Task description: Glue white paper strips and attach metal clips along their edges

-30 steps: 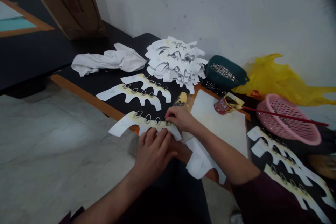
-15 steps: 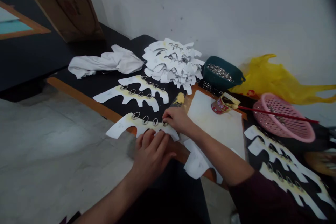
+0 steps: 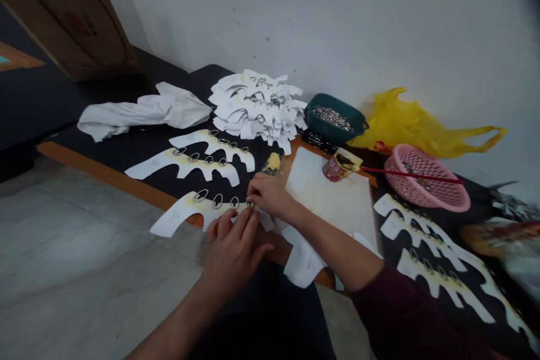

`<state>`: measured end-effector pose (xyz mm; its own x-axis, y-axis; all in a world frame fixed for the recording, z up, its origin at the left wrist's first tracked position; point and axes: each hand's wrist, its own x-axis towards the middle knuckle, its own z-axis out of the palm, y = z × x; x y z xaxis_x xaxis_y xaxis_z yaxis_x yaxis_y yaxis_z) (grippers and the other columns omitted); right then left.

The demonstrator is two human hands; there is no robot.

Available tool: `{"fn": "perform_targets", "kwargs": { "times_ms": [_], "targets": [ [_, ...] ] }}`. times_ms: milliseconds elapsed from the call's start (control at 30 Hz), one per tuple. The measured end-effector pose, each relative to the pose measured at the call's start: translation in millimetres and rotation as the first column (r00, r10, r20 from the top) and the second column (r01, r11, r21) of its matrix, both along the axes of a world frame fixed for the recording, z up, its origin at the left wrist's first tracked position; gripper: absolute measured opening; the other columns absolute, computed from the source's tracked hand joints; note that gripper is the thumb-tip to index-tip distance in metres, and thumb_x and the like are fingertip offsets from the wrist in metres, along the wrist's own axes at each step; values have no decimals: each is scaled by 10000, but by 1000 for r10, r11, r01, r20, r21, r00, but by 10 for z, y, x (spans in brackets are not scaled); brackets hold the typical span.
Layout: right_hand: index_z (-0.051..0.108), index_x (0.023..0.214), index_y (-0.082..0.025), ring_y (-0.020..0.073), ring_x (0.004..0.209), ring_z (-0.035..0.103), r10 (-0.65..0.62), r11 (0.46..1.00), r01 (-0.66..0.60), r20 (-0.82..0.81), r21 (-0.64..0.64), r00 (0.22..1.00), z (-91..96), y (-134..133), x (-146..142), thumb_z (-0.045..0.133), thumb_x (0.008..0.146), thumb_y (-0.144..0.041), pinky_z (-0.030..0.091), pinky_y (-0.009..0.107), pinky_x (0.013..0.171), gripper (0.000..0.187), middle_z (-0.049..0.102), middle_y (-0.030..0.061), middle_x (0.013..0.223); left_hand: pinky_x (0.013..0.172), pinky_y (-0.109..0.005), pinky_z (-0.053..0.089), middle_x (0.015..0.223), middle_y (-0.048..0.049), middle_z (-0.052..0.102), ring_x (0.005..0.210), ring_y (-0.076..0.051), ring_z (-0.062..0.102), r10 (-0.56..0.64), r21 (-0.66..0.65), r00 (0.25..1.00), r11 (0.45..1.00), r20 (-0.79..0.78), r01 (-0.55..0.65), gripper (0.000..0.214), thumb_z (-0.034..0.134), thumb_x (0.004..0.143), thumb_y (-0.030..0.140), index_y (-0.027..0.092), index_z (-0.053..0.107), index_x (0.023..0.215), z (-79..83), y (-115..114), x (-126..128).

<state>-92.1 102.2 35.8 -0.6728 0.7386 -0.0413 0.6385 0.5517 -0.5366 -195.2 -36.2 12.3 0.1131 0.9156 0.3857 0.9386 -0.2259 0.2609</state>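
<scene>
A white cut-out strip (image 3: 174,215) with a scalloped lower edge lies at the table's front edge. Several oval metal rings stand along its yellowish upper edge, one of them a ring (image 3: 217,201) near the middle. My left hand (image 3: 232,244) rests its fingers on the strip from the front, thumb held apart. At the strip's right end, my right hand (image 3: 272,196) pinches around the last ring, its fingertips partly covering it. Beyond lie two similar strips, the nearer strip (image 3: 147,166) and the farther strip (image 3: 189,139), both with rings.
Behind is a pile of white strips (image 3: 257,107) beside a white cloth (image 3: 143,111). To the right are a green basket (image 3: 314,118) of rings, an open can (image 3: 333,170) with a red stick, a pink basket (image 3: 447,197), a yellow bag (image 3: 396,118) and more ringed strips (image 3: 447,287).
The camera view has swung so that most things sit farther left in the picture. Both hands stay at the strip's right end, with the left fingers closer to the right fingertips.
</scene>
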Motion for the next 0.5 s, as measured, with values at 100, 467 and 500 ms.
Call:
{"fn": "perform_targets", "kwargs": {
  "times_ms": [100, 467, 500],
  "targets": [
    [596, 668, -156, 120, 734, 511, 8, 1000, -8, 0, -2, 1000, 6, -8, 9, 651, 733, -112, 376, 228, 670, 96, 521, -2, 762, 855, -462, 324, 1181, -116, 612, 1084, -336, 479, 1, -14, 1000, 1000, -5, -1, 454, 560, 818, 441, 157, 572, 1171, 30, 30, 6],
    [667, 765, -147, 150, 781, 555, 149, 983, -157, 87, 96, 985, -16, -30, 53, 539, 787, -94, 399, 233, 701, 140, 612, 50, 811, 882, -482, 300, 1150, -137, 627, 1080, -336, 494, 8, -35, 1000, 999, -17, -8, 494, 538, 831, 450, 129, 537, 1206, 34, 14, 2],
    [670, 771, -145, 151, 782, 558, 150, 983, -158, 87, 95, 985, -12, -30, 56, 535, 781, -84, 402, 233, 702, 148, 617, 52, 816, 886, -482, 298, 1146, -136, 628, 1081, -335, 495, 8, -38, 1000, 999, -13, -9, 499, 535, 831, 456, 131, 535, 1209, 35, 11, 0]
  ]
}}
